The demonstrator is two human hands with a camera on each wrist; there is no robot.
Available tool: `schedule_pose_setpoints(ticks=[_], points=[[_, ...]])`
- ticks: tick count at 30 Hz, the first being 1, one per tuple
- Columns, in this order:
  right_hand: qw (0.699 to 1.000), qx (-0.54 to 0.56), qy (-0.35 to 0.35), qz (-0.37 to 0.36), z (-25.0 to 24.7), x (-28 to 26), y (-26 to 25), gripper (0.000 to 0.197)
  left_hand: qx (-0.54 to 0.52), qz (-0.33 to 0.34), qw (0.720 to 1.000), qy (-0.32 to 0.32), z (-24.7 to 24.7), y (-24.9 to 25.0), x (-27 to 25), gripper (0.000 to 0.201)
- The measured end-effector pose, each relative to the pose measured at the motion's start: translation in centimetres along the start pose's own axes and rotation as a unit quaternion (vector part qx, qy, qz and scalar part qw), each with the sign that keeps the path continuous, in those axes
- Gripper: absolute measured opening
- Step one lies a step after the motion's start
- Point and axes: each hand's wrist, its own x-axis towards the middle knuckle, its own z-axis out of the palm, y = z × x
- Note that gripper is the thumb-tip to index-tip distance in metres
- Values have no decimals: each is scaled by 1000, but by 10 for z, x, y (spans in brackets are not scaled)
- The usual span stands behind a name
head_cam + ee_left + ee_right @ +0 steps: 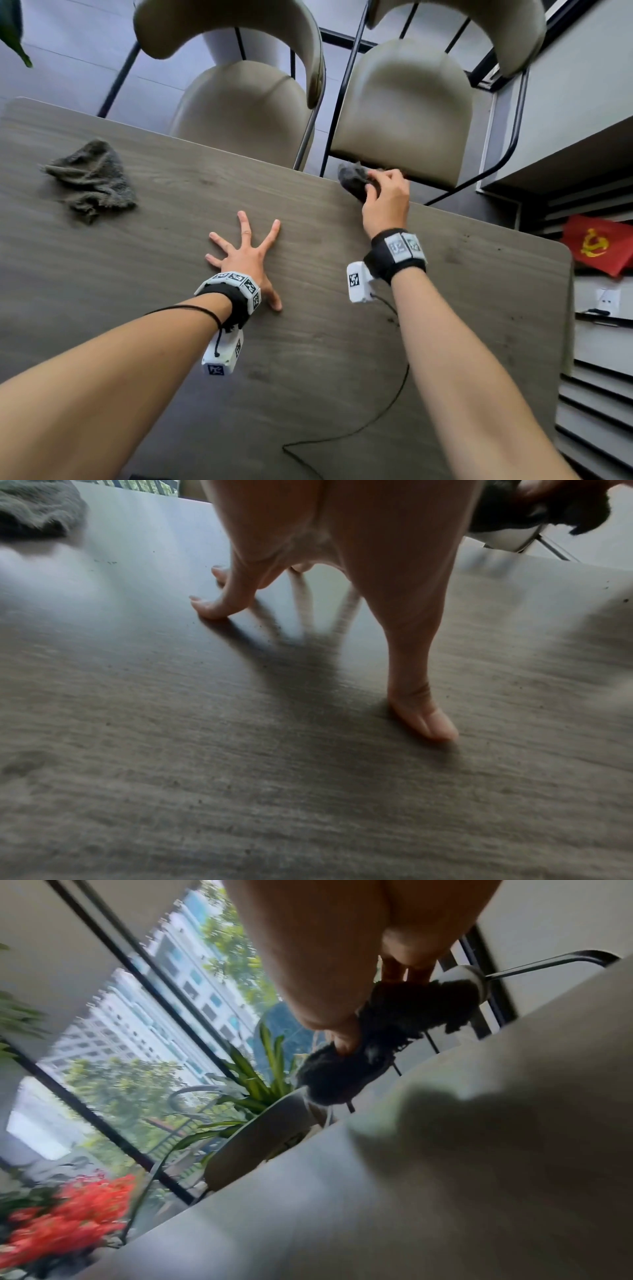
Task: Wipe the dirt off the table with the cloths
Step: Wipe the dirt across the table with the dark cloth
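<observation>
A dark wood-grain table (pixel 308 342) fills the head view. My right hand (pixel 385 198) grips a bunched dark grey cloth (pixel 354 180) at the table's far edge; in the right wrist view the cloth (pixel 387 1039) hangs from my fingers just above that edge. My left hand (pixel 245 251) is spread flat on the table's middle, its fingertips (pixel 205 608) pressing the surface and holding nothing. A second grey cloth (pixel 92 180) lies crumpled at the far left, also visible in the left wrist view (pixel 34 507). Dark specks of dirt (pixel 459 253) dot the table's right side.
Two beige chairs (pixel 246 102) (pixel 404 106) stand beyond the far edge. A black cable (pixel 376 421) trails across the near table. A red flag (pixel 596 245) and white shelving sit to the right. Potted plants (pixel 260 1096) stand by the window.
</observation>
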Motion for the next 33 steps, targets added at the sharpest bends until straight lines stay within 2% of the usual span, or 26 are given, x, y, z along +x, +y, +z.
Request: schedule_pose_setpoints(ticks=[2, 4, 6, 8, 12, 15, 18, 24, 33], points=[[1000, 20, 1, -17, -10, -57, 2, 24, 0, 1, 1000, 1, 0, 0, 0, 167], [1000, 17, -13, -5, -13, -124, 14, 26, 2, 3, 1000, 5, 1, 0, 0, 167], [999, 2, -23, 23, -13, -184, 31, 37, 2, 9, 1000, 10, 3, -1, 1, 166], [999, -13, -24, 27, -11, -216, 41, 48, 2, 12, 1000, 13, 5, 0, 1, 165], [999, -20, 3, 31, -7, -203, 41, 51, 31, 17, 999, 33, 12, 1, -1, 161], [1000, -25, -8, 15, -10, -194, 42, 51, 67, 40, 995, 70, 20, 5, -1, 151], [1000, -29, 7, -1, -9, -183, 48, 50, 62, 37, 994, 88, 22, 22, 1, 144], [999, -34, 28, 8, -4, -130, 56, 44, 40, 34, 994, 94, 24, 69, 13, 159], [999, -27, 46, -4, -2, -75, 61, 38, 22, 29, 996, 78, 23, 72, 20, 161]])
